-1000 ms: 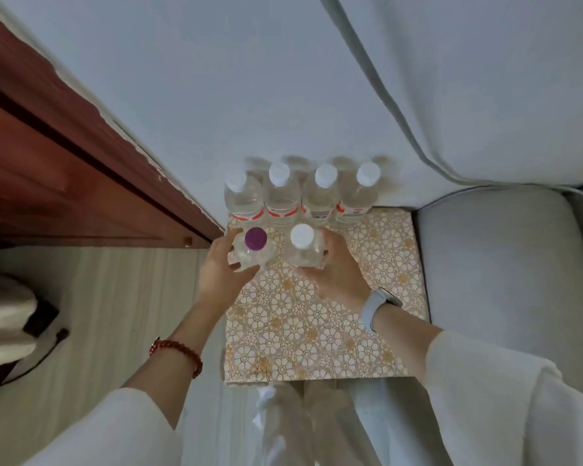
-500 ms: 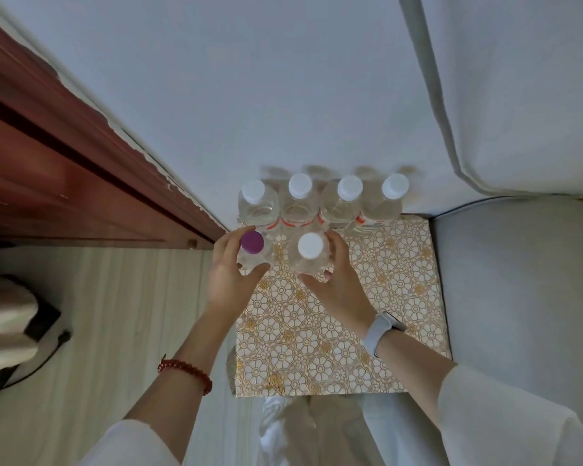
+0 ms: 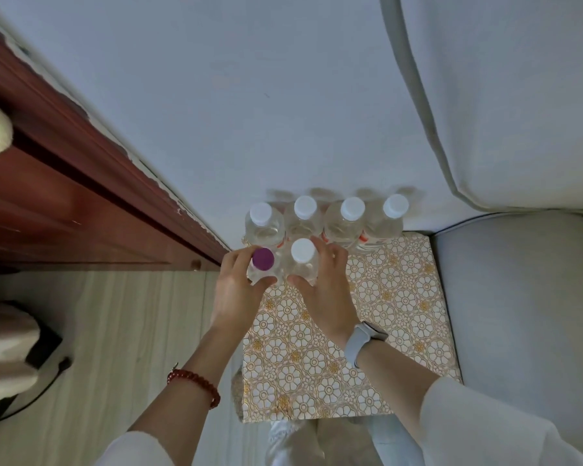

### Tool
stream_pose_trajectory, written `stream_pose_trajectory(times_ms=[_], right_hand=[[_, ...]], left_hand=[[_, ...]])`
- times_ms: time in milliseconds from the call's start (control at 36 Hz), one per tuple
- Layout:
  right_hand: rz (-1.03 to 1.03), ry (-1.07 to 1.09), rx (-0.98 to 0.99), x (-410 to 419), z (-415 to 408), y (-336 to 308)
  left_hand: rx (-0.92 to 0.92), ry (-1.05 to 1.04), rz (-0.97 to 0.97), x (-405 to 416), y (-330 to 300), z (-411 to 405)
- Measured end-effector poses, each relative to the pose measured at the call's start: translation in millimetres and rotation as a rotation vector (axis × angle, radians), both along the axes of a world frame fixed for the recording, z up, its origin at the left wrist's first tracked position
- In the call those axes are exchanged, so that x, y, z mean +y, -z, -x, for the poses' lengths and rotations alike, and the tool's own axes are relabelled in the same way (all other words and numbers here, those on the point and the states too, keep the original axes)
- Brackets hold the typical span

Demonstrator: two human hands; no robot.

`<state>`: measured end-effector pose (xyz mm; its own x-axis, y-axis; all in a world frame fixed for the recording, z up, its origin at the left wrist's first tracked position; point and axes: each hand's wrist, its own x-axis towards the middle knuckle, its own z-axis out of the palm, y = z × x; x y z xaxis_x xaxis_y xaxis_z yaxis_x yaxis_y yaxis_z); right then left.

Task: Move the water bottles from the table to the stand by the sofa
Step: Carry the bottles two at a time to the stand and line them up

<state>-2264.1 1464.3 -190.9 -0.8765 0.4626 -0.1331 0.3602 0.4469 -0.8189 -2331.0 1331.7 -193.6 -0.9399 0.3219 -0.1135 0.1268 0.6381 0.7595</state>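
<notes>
Both hands are setting bottles down: left hand (image 3: 236,294) fingers (image 3: 239,260) grasp the purple-capped bottle (image 3: 262,258), right hand (image 3: 327,290) fingers (image 3: 330,255) grasp the white-capped bottle (image 3: 303,250), just short of the row (image 3: 329,213) beyond the fingertips; next, probably letting go.

Stand top (image 3: 367,331) gold-and-white floral lattice pattern. Clear bottles: near-left purple cap (image 3: 262,258), near-right white cap (image 3: 303,249), far row of four white caps (image 3: 329,207) with red-white labels. Sofa (image 3: 525,297) pale grey. Left wrist red bead bracelet (image 3: 196,385), right wrist light grey watch (image 3: 362,343).
</notes>
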Motion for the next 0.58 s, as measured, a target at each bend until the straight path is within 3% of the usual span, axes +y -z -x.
stream_pose_trajectory(times_ms=[194,417,583], right_hand=[[-0.009,0.01,-0.037,-4,-1,-3],[0.096,0.041,-0.064,-7,-19,-22],[0.154,-0.078,-0.277,-21,-55,-51]], left_hand=[[-0.005,0.047,0.012,1,-2,0],[-0.185,0.059,0.058,-4,-18,-11],[-0.2,-0.1,0.108,-33,-52,-51]])
